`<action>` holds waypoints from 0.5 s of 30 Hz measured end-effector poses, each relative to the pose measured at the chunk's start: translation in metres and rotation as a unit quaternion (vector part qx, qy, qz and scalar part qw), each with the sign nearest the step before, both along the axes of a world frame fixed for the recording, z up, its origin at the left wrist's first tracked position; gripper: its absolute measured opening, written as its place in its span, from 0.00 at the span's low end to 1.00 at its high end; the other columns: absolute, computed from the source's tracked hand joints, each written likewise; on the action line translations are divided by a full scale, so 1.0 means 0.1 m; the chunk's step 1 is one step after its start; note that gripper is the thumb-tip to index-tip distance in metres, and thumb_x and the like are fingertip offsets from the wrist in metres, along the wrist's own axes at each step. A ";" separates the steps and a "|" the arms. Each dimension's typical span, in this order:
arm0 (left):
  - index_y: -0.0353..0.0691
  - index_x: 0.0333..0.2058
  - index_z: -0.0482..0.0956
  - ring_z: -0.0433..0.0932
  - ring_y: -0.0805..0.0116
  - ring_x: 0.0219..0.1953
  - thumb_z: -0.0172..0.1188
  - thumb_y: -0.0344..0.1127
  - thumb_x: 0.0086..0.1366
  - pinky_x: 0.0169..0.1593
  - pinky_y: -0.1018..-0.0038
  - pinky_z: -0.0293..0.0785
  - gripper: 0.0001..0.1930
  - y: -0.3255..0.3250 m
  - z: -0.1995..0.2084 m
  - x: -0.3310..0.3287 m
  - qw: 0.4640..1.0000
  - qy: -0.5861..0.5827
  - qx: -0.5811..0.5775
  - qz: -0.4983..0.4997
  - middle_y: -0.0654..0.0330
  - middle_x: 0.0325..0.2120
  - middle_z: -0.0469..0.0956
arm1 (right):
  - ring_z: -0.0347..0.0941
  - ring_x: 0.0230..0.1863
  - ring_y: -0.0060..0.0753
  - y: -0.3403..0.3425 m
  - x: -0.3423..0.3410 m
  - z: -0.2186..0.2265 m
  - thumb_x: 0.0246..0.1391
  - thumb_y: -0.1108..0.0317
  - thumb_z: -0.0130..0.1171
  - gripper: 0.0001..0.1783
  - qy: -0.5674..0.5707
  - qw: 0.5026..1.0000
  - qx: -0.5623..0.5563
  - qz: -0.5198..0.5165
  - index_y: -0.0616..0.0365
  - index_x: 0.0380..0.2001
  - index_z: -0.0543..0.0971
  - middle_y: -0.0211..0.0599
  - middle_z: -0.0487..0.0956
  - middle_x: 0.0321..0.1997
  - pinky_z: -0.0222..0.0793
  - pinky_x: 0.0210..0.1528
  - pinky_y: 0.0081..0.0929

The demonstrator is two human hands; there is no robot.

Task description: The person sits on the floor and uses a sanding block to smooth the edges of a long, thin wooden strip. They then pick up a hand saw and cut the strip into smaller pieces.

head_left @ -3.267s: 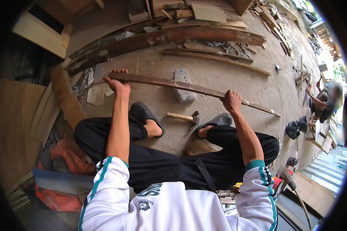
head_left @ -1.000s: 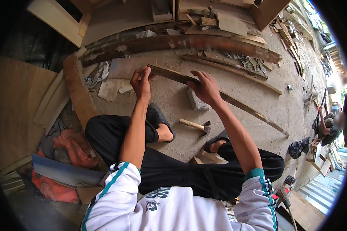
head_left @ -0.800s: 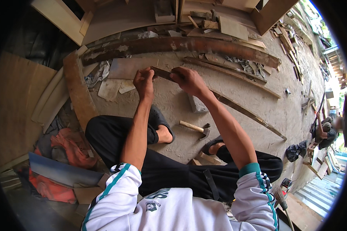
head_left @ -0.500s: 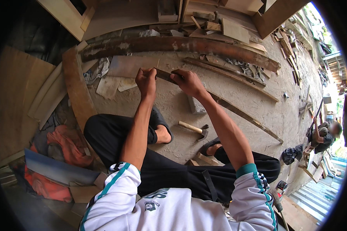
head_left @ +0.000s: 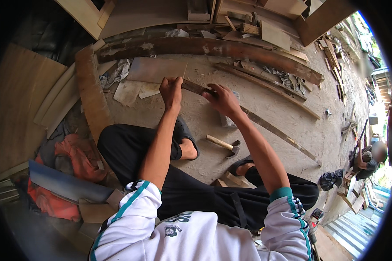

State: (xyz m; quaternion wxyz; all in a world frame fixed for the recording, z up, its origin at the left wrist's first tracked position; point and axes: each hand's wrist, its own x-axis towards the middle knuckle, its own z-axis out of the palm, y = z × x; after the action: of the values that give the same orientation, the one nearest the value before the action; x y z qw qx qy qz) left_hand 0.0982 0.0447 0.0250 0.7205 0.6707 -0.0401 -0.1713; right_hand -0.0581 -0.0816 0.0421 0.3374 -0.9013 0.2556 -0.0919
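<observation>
My left hand (head_left: 171,92) is closed round the upper end of a long, thin wooden strip (head_left: 274,129). The strip slants down to the right, its far end close to the ground. Farther along it, my right hand (head_left: 223,99) holds it loosely, thumb and fingers around it; the fingers are a little blurred. A hammer (head_left: 221,142) with a pale wooden handle lies on the ground between my feet. Partly hidden behind my right forearm is a grey block (head_left: 228,121).
A thick brown beam (head_left: 196,46) spans the ground ahead, with planks (head_left: 265,89) and offcuts around it. To my left are a curved board (head_left: 89,87), an orange cloth (head_left: 76,158) and a handsaw-like blue-grey panel (head_left: 69,180). Another person (head_left: 368,158) crouches at far right.
My right hand's fingers have loosened and lifted somewhat on the strip. My left hand keeps its grip at the end. The whole view has shifted slightly.
</observation>
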 end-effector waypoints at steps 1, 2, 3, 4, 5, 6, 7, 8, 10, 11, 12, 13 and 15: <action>0.39 0.28 0.73 0.69 0.75 0.28 0.62 0.35 0.58 0.31 0.76 0.67 0.08 0.03 0.01 -0.02 0.999 0.045 0.019 -0.006 0.67 0.25 0.72 | 0.74 0.53 0.52 -0.03 -0.19 -0.11 0.55 0.45 0.61 0.33 0.018 0.999 -0.046 0.009 0.54 0.58 0.73 0.49 0.78 0.51 0.68 0.55 0.43; 0.39 0.29 0.74 0.70 0.74 0.29 0.61 0.37 0.59 0.31 0.75 0.68 0.08 0.03 0.02 -0.04 0.995 0.092 0.035 -0.015 0.66 0.26 0.73 | 0.71 0.58 0.52 -0.09 -0.41 -0.20 0.53 0.43 0.62 0.37 0.038 0.995 -0.095 0.016 0.53 0.61 0.71 0.48 0.76 0.56 0.65 0.58 0.44; 0.39 0.31 0.75 0.71 0.74 0.31 0.61 0.38 0.59 0.31 0.75 0.69 0.09 0.03 0.00 -0.03 0.994 0.103 0.031 -0.010 0.65 0.28 0.74 | 0.68 0.60 0.52 -0.14 -0.62 -0.30 0.52 0.43 0.63 0.40 0.057 0.992 -0.111 0.005 0.53 0.62 0.69 0.48 0.73 0.58 0.62 0.61 0.45; 0.39 0.32 0.77 0.72 0.73 0.32 0.60 0.40 0.59 0.32 0.75 0.70 0.10 0.06 -0.10 -0.01 0.993 0.116 0.029 -0.006 0.65 0.30 0.75 | 0.66 0.62 0.52 -0.19 -0.84 -0.45 0.50 0.42 0.65 0.42 0.077 0.989 -0.125 -0.008 0.53 0.64 0.66 0.47 0.71 0.61 0.59 0.63 0.46; 0.39 0.33 0.78 0.73 0.73 0.34 0.59 0.42 0.59 0.32 0.74 0.71 0.12 0.08 -0.21 -0.01 0.991 0.132 0.024 -0.005 0.64 0.32 0.76 | 0.63 0.64 0.52 -0.24 -1.09 -0.55 0.49 0.42 0.66 0.45 0.101 0.985 -0.140 -0.022 0.52 0.65 0.64 0.47 0.69 0.63 0.56 0.65 0.46; 0.41 0.37 0.81 0.75 0.73 0.36 0.58 0.47 0.59 0.33 0.74 0.73 0.15 0.12 -0.35 0.02 0.988 0.148 0.032 -0.023 0.64 0.36 0.78 | 0.62 0.65 0.51 -0.30 -1.33 -0.63 0.47 0.43 0.68 0.48 0.115 0.981 -0.155 -0.037 0.54 0.65 0.63 0.46 0.68 0.64 0.54 0.66 0.46; 0.43 0.37 0.81 0.75 0.72 0.36 0.58 0.47 0.59 0.34 0.74 0.73 0.15 0.13 -0.41 0.02 0.986 0.166 0.016 -0.019 0.64 0.36 0.78 | 0.62 0.65 0.50 -0.36 -1.59 -0.74 0.46 0.43 0.69 0.48 0.129 0.974 -0.172 -0.067 0.54 0.65 0.64 0.46 0.68 0.64 0.55 0.66 0.46; 0.45 0.37 0.81 0.76 0.72 0.37 0.58 0.48 0.59 0.35 0.74 0.73 0.15 0.11 -0.45 0.00 0.983 0.185 0.001 -0.014 0.64 0.37 0.78 | 0.62 0.65 0.50 -0.43 -1.85 -0.86 0.45 0.44 0.70 0.48 0.142 0.966 -0.190 -0.097 0.54 0.65 0.64 0.46 0.68 0.64 0.55 0.66 0.46; 0.47 0.36 0.80 0.76 0.72 0.37 0.59 0.49 0.58 0.37 0.75 0.71 0.14 0.05 -0.49 -0.09 0.975 0.216 -0.055 0.015 0.66 0.35 0.78 | 0.63 0.64 0.49 -0.51 -2.31 -1.03 0.46 0.46 0.70 0.47 0.167 0.959 -0.176 -0.149 0.54 0.65 0.63 0.44 0.69 0.63 0.55 0.65 0.45; 0.47 0.37 0.79 0.76 0.73 0.37 0.60 0.50 0.58 0.38 0.75 0.71 0.15 0.00 -0.47 -0.15 0.972 0.225 -0.061 0.029 0.67 0.35 0.77 | 0.67 0.59 0.48 -0.58 -2.46 -1.10 0.47 0.50 0.70 0.36 0.126 0.961 -0.182 -0.166 0.54 0.56 0.71 0.43 0.75 0.55 0.58 0.62 0.44; 0.47 0.38 0.78 0.76 0.74 0.38 0.62 0.52 0.58 0.39 0.74 0.70 0.17 -0.04 -0.46 -0.15 0.969 0.231 -0.068 0.043 0.68 0.34 0.77 | 0.69 0.55 0.48 -0.63 -2.53 -1.14 0.48 0.51 0.69 0.32 0.136 0.964 -0.169 -0.156 0.54 0.52 0.72 0.42 0.76 0.50 0.59 0.60 0.44; 0.48 0.37 0.75 0.76 0.73 0.36 0.63 0.52 0.59 0.42 0.72 0.69 0.16 -0.08 -0.47 -0.13 0.963 0.255 -0.076 0.050 0.68 0.33 0.75 | 0.71 0.52 0.48 -0.68 -2.58 -1.16 0.48 0.52 0.69 0.28 0.146 0.965 -0.158 -0.147 0.53 0.48 0.74 0.41 0.78 0.45 0.61 0.57 0.44; 0.48 0.31 0.68 0.72 0.71 0.29 0.62 0.51 0.63 0.36 0.69 0.70 0.16 -0.21 -0.44 -0.19 0.936 0.298 -0.181 0.055 0.66 0.28 0.73 | 0.74 0.43 0.48 -0.76 -2.70 -1.21 0.48 0.51 0.69 0.21 0.128 0.968 -0.165 -0.136 0.54 0.34 0.75 0.38 0.79 0.34 0.65 0.51 0.42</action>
State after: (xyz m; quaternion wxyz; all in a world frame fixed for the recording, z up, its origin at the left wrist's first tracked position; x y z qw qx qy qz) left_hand 0.0789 0.0238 -0.0193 0.8167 0.4484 0.1834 -0.3136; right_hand -0.3281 -0.1577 -0.0789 0.1324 -0.9058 0.3978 -0.0617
